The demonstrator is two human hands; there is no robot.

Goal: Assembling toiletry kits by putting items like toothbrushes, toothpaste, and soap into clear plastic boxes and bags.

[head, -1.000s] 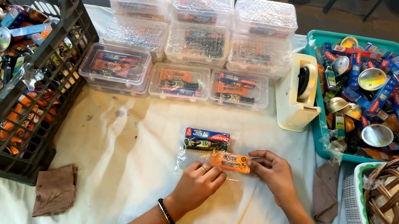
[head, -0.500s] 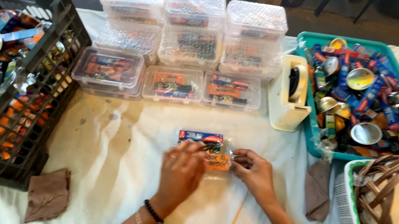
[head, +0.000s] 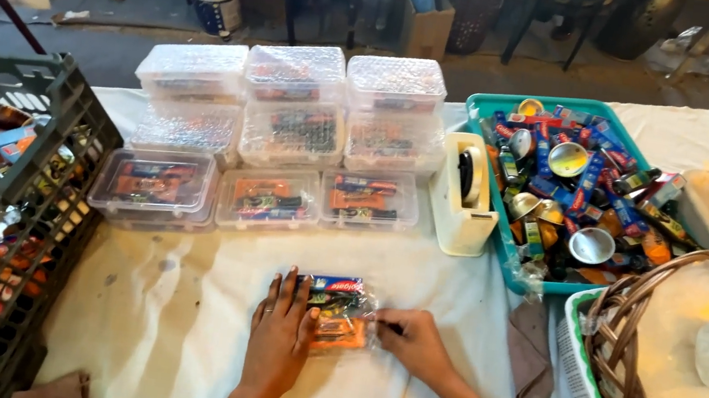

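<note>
My left hand lies flat, palm down, on the left side of a small clear plastic packet at the lower middle of the frame. My right hand pinches the packet's right edge with its fingertips, so both hands are closed in on the one packet, which rests on the white tablecloth.

As I judge it, this packet is filled but not yet finished: the wrap looks loose and crinkled over the small items inside, one orange, one dark with a blue and red end.

A good share of the work looks done. Above the packet, in the middle of the frame, stand nine clear lidded boxes, stacked and lined in rows, the back ones with dimpled lids, all showing coloured goods through their walls. A cream tape dispenser, blocky and smooth, sits just right of them.

Plenty seems left. The teal tray at upper right is heaped with small tubes, boxes and shiny round tins, and the black slatted crate on the left is full of the same.

A woven brown basket holding crumpled clear film fills the lower right, and a brown cloth lies limp beside it.
</note>
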